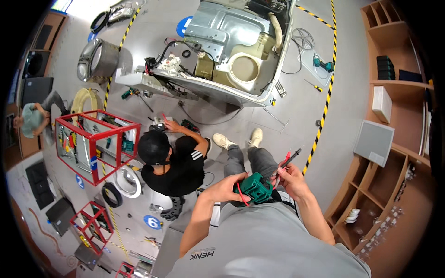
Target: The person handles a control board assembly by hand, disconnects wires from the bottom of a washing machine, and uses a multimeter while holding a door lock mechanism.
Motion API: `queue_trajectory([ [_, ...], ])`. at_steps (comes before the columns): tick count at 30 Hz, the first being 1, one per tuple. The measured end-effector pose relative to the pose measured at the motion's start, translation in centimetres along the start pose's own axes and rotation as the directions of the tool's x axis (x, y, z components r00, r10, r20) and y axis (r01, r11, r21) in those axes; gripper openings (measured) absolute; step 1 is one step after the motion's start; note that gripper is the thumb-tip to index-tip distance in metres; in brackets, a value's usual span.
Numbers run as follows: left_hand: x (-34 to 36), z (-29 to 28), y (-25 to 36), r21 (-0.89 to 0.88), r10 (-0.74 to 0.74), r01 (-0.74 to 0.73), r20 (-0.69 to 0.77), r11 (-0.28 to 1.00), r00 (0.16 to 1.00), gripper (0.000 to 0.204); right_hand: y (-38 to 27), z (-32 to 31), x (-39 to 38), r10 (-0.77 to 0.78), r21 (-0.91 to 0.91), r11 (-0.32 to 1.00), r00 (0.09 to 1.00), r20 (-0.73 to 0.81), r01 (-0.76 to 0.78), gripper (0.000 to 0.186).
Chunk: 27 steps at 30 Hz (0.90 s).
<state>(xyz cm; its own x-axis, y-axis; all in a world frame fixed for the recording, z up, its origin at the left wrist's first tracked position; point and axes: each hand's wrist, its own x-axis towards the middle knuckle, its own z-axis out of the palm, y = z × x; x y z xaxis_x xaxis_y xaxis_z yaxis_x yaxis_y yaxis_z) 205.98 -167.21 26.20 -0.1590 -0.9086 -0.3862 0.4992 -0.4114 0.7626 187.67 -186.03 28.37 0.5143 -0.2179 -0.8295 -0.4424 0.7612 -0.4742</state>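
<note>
My left hand (230, 189) is closed round a green boxy device (256, 186), apparently a meter, held low in front of my body, with a red lead running over my thumb. My right hand (288, 178), just to the right of it, pinches two test probes (289, 160), one red and one black, that point up and away from me. Beyond them are my legs and light shoes.
A co-worker in black (178, 173) crouches at my left near a red tool frame (95, 146). An opened appliance (218, 32) lies ahead. Wooden shelving (389, 106) lines the right. Another person (33, 119) is at far left. Loose tools and parts lie around.
</note>
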Motion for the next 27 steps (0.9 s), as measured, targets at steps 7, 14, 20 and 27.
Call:
queue_trajectory([
  [7, 2.8, 2.9, 3.7, 0.107, -0.011, -0.004, 0.139, 0.994, 0.99, 0.044, -0.4, -2.5, -1.5, -0.163, 0.249, 0.96, 0.98, 0.114, 0.131, 0.019],
  [14, 8.4, 7.7, 4.5, 0.165, -0.057, 0.009, 0.287, 0.986, 0.956, 0.04, -0.2, -8.8, -4.4, -0.231, 0.355, 0.909, 0.973, -0.004, 0.217, 0.018],
  [20, 12.9, 12.1, 4.1, 0.188, -0.115, 0.048, 0.365, 0.981, 0.924, 0.047, 0.9, -15.7, -6.3, -0.239, 0.449, 0.855, 0.965, -0.105, 0.261, 0.017],
  [27, 17.3, 17.7, 5.0, 0.283, -0.132, 0.074, 0.191, 0.956, 0.973, 0.04, 3.6, -21.8, -8.1, -0.224, -0.072, 0.974, 0.946, -0.236, 0.213, 0.038],
])
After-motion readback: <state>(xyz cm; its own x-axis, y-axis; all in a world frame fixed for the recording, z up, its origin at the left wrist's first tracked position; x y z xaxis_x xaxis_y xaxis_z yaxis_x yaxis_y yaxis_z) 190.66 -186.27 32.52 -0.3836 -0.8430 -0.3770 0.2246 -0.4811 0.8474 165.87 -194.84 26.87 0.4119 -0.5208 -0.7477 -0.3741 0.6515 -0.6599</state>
